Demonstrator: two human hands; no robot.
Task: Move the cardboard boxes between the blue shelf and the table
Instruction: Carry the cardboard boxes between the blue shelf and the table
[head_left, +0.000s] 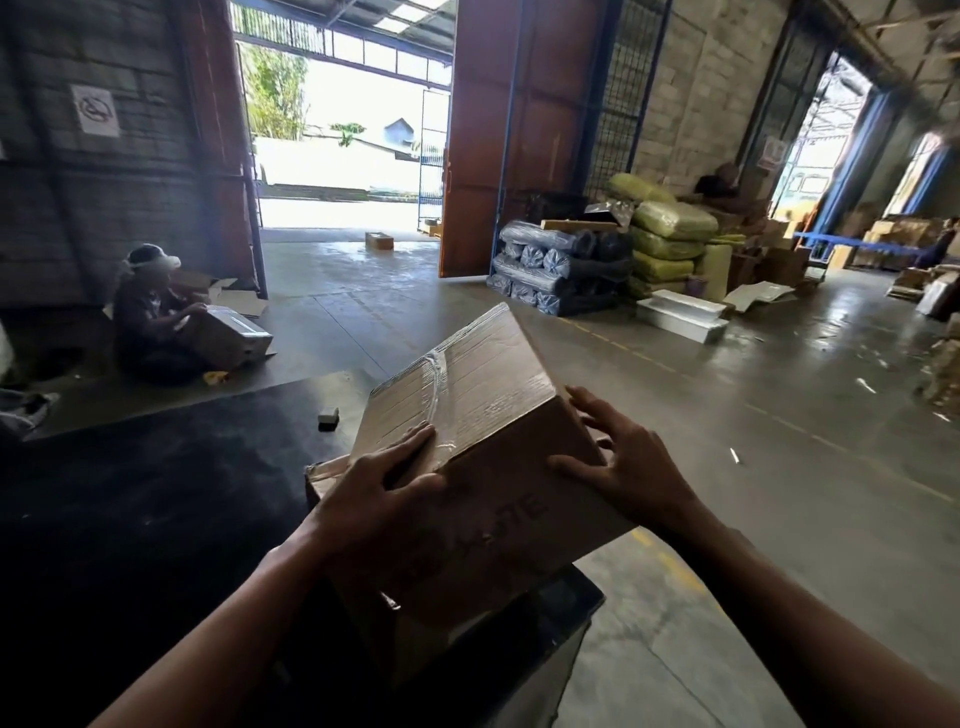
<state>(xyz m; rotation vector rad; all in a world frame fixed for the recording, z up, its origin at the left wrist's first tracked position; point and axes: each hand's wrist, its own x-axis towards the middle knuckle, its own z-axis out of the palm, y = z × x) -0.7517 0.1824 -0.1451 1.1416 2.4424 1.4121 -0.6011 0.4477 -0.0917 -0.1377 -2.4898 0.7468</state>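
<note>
A taped brown cardboard box (483, 395) is tilted in front of me, above the near right corner of the dark table (156, 493). My left hand (379, 488) grips its near left edge, fingers curled over the taped top. My right hand (623, 467) presses flat against the box's right side with the fingers spread. A second cardboard box (324, 475) lies under it on the table, mostly hidden. The blue shelf is out of view.
A small grey block (328, 417) lies on the table's far edge. A person (150, 317) sits on the floor at left with a box. Wrapped rolls (556, 270) and green sacks (670, 234) are stacked at right. The concrete floor runs to an open doorway.
</note>
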